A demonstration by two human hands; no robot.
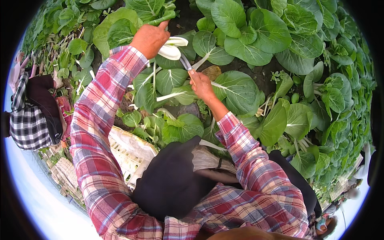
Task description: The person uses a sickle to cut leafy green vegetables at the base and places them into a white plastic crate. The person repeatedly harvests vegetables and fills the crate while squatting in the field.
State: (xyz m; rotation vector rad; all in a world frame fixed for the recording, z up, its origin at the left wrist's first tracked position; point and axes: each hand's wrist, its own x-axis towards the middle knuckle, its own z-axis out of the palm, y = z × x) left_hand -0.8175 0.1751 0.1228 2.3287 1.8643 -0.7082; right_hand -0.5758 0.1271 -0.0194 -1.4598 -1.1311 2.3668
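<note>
My left hand (151,39) grips a head of bok choy (171,51) around its stalks. The plant's white base points right, and its green leaves extend beyond my fingers toward the top. My right hand (201,85) holds a small knife by its light wooden handle (192,75). Its metal blade (184,62) reaches up to the white base of the bok choy; whether the edge touches it is hard to tell. Below both hands, loose bok choy leaves (171,81) with white stems lie on the dark soil.
Growing bok choy (255,33) fills the field above and to the right. A white plastic crate (127,156) stands beside my left knee, partly behind my sleeve. At far left another person in a checked shirt (31,126) bends over the plants. More people are at lower right.
</note>
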